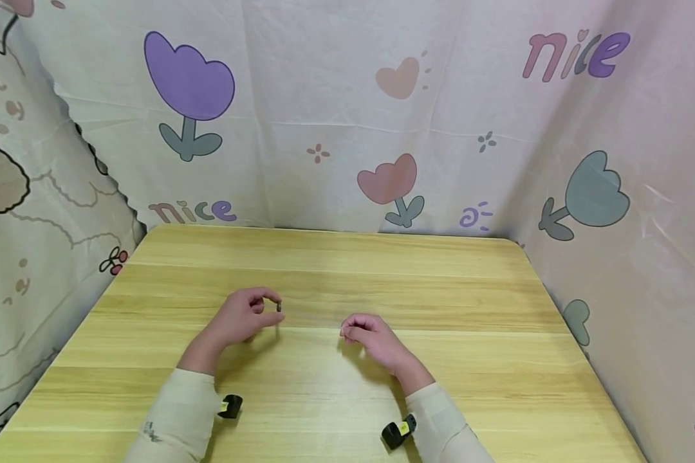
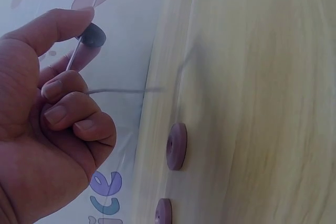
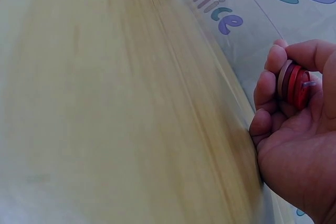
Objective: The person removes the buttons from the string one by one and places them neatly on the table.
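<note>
Thumb and index finger of my left hand point(image 1: 242, 316) pinch a dark, flat round bead point(image 2: 93, 35), with a thin pale string point(image 2: 73, 56) running through it. The other left fingers curl inward, and a grey length of string point(image 2: 126, 91) sticks out from them. To the right, my right hand point(image 1: 376, 339) grips the string's other part at its thumb and index fingertips. Several flat red and brownish beads point(image 3: 295, 85), stacked on the string, sit inside those curled fingers. Between the hands the string point(image 3: 265, 15) stretches straight.
Two mauve round beads, a nearer bead point(image 2: 177, 146) and another bead point(image 2: 164, 212), lie on the wooden table point(image 1: 469, 360); the left hand hides them in the head view. Patterned cloth point(image 1: 301, 77) hangs behind the table and at both sides.
</note>
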`<action>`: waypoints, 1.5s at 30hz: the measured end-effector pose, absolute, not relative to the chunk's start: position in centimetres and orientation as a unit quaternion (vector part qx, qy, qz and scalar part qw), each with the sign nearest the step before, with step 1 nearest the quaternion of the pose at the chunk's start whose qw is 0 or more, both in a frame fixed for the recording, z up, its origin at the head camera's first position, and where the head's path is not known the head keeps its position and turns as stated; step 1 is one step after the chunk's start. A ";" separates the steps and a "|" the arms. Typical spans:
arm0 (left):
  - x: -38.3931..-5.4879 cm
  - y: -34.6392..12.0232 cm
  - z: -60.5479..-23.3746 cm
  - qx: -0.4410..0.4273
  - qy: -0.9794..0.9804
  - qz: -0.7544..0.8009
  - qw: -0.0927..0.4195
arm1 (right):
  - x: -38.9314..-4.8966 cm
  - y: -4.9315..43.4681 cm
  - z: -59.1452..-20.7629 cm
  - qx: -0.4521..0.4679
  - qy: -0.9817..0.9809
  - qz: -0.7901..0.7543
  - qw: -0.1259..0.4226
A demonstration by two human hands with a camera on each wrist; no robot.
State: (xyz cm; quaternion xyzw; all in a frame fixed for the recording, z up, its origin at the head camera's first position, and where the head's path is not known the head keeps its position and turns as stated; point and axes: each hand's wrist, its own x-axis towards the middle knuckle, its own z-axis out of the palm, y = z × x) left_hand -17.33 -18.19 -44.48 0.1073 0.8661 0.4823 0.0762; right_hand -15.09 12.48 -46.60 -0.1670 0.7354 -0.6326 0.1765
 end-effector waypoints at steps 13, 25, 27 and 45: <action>-17.0 -19.5 -44.1 0.070 0.840 0.528 0.106 | -16.0 12.7 -48.5 -0.168 0.731 -0.636 0.181; -16.9 -21.1 -44.4 0.075 0.885 0.457 0.050 | -16.1 12.8 -48.7 -0.175 0.733 -0.633 0.174; -16.8 -21.3 -44.3 0.069 0.887 0.455 0.049 | -16.1 12.8 -48.7 -0.174 0.733 -0.634 0.176; -15.9 -22.9 -43.9 0.040 0.858 0.506 0.075 | -16.0 12.8 -48.6 -0.174 0.731 -0.636 0.179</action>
